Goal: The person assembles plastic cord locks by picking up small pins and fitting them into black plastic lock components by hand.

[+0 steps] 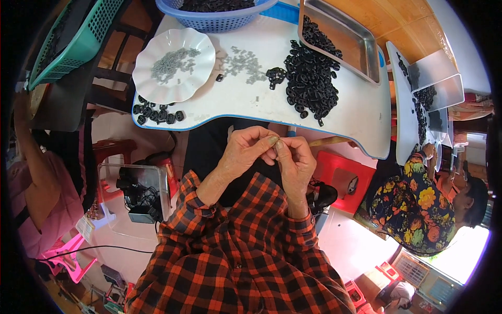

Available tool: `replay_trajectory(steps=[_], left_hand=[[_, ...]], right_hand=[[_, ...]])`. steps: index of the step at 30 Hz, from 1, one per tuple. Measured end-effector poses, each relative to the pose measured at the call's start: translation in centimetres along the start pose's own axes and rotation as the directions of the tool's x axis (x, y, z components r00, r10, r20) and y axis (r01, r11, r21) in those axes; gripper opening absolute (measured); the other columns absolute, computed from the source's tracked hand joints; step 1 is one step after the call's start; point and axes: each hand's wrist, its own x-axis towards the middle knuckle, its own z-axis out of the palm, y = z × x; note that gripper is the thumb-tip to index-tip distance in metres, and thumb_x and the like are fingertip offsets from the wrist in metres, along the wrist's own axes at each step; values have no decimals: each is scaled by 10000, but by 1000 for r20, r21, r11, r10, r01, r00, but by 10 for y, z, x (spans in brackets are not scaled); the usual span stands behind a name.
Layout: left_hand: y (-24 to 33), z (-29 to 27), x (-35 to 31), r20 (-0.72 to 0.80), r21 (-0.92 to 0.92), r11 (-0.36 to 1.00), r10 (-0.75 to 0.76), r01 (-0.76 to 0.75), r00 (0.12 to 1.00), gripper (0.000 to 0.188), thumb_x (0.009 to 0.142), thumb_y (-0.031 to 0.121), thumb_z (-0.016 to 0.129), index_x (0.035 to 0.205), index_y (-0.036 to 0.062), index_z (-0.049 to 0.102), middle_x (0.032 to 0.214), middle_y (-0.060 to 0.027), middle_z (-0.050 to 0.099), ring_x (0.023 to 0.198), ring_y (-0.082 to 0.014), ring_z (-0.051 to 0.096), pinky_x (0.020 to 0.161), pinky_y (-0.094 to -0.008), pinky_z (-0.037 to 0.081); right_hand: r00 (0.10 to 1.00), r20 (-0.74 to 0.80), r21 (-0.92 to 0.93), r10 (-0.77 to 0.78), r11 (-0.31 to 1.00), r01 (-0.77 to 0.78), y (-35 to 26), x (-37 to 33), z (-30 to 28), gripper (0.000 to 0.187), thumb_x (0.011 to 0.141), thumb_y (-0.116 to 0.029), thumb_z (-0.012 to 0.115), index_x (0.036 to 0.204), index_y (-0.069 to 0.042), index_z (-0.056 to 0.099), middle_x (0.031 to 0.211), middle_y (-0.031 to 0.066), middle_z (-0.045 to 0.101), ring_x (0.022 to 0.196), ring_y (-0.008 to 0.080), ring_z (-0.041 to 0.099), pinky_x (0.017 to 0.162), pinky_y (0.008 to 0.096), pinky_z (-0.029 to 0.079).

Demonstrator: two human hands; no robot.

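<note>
My left hand (250, 149) and my right hand (294, 159) meet fingertip to fingertip just off the front edge of the white table (235, 102). Both are closed in a pinch; whatever lies between the fingers is too small or hidden to name. On the table ahead, a scalloped white plate (144, 86) holds small grey pieces, and more grey pieces (243, 64) are scattered beside it. A heap of small black oval parts (312, 83) spreads to the right. Several black parts (157, 113) sit near the left front edge.
A blue basket (225, 21) of black parts stands at the back, a metal tray (355, 44) at the back right. A teal basket (78, 47) is far left. Red stools (342, 180) and a clear bin (133, 201) stand below. Co-workers sit left and right (418, 201).
</note>
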Motion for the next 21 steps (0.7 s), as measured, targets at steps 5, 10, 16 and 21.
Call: replay_trajectory(steps=[5,10,16,21], left_hand=[[-12,0,3,41,-136,990,-41,46,998,152,885,75,601,970,-48,627,805,-88,646,662,-118,631,574,-241,564],[-14,1,4,19,-158,983,-91,93,996,155,875,76,615,963,-52,618,805,-90,643,630,-118,628,533,-239,558],[-14,3,1,9,-14,997,-80,80,997,153,883,90,609,962,-41,615,774,-48,621,623,-77,606,535,-211,551],[-14,3,0,14,8,997,-74,74,997,155,878,94,615,962,-37,616,771,-36,618,632,-71,603,534,-207,548]], right_hand=[[988,-11,-150,-155,977,152,-10,4,-6,53,827,5,631,875,-12,618,822,28,574,716,73,534,631,189,423],[979,-123,-327,-164,938,117,-3,16,-30,115,791,-7,656,905,-15,638,840,48,571,717,110,540,630,238,437],[921,-282,-589,-267,806,54,4,50,-50,129,794,-52,675,907,0,640,837,73,576,668,140,566,602,262,457],[931,-243,-672,-274,739,42,10,63,-62,146,773,-81,709,885,-3,654,819,69,579,673,129,567,600,266,454]])
